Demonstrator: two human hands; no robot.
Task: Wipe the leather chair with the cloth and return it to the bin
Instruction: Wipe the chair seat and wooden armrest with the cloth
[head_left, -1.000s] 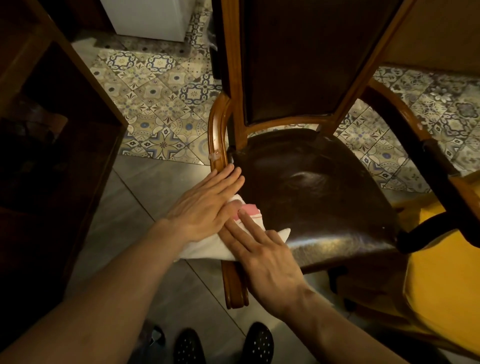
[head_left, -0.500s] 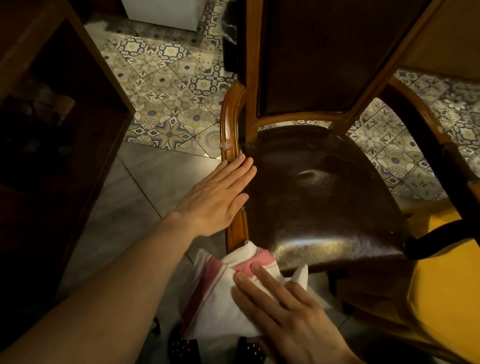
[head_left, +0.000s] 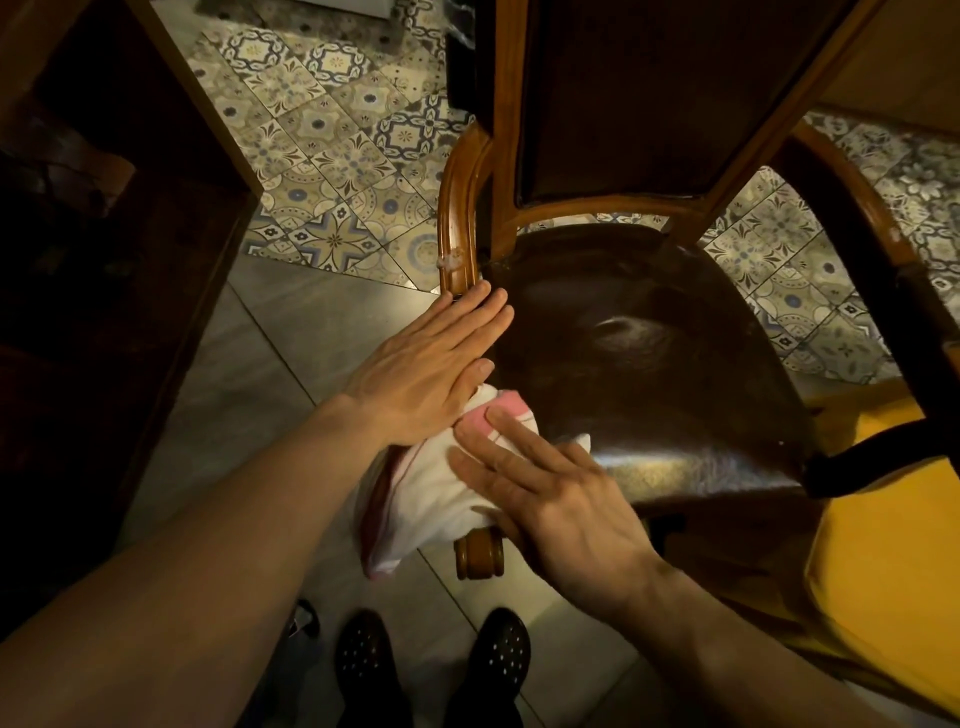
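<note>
A wooden armchair with a dark brown leather seat (head_left: 649, 364) and a leather back stands in front of me. A white cloth with pink stripes (head_left: 431, 493) is draped over the seat's front left corner and hangs down past the armrest end. My right hand (head_left: 550, 499) lies flat on the cloth with fingers spread, pressing it against the seat edge. My left hand (head_left: 431, 364) rests flat on the seat's left edge by the wooden armrest (head_left: 457, 218), its palm overlapping the cloth's upper end. No bin is in view.
A dark wooden cabinet (head_left: 104, 260) stands close on the left. A yellow cushion (head_left: 883, 545) lies under the right armrest. The floor is patterned tile farther off and plain grey tile near me. My dark shoes (head_left: 436, 660) show at the bottom.
My right hand has pushed the cloth from below the seat's front edge back up onto the front left corner. My left hand stays flat on the seat's left edge.
</note>
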